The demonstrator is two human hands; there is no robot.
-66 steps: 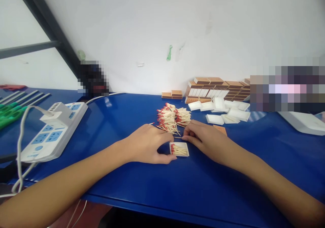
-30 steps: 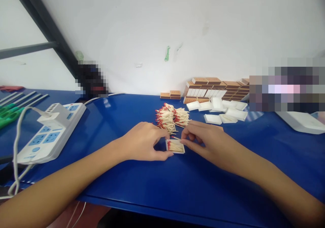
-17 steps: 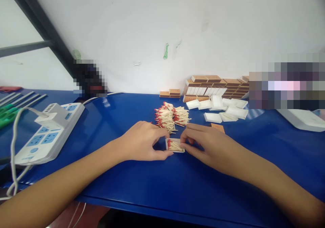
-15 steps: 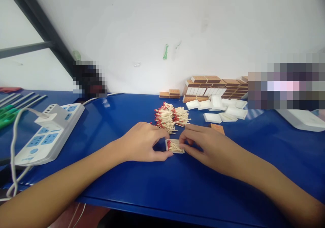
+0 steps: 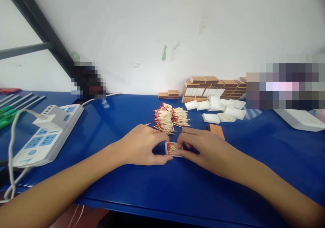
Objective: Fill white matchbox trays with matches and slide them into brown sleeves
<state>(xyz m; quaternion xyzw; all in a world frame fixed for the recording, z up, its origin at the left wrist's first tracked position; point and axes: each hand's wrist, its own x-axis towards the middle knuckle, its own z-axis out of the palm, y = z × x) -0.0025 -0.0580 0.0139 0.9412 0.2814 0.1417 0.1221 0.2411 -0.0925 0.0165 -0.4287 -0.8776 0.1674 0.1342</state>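
Observation:
A small white matchbox tray (image 5: 166, 149) lies on the blue table, with red-headed matches (image 5: 172, 149) inside it. My left hand (image 5: 142, 145) holds the tray's left end between thumb and forefinger. Over the right part of the tray, my right hand (image 5: 199, 145) pinches at the pale ends of the matches; its fingertips hide that end. Just beyond both hands lies a heap of loose matches (image 5: 164, 119). An orange-brown matchbox (image 5: 216, 131) rests partly behind my right hand.
Several white trays (image 5: 233, 112) lie at the back right before stacked matchboxes (image 5: 230, 83). Two more matchboxes (image 5: 164, 95) stand against the wall. On the left are a power strip (image 5: 54, 145) with a white cable and green-handled tools (image 5: 8, 114).
My right hand's fingertips have shifted left over the tray, covering more of the matches. The left hand keeps its hold. The whole view has shifted slightly.

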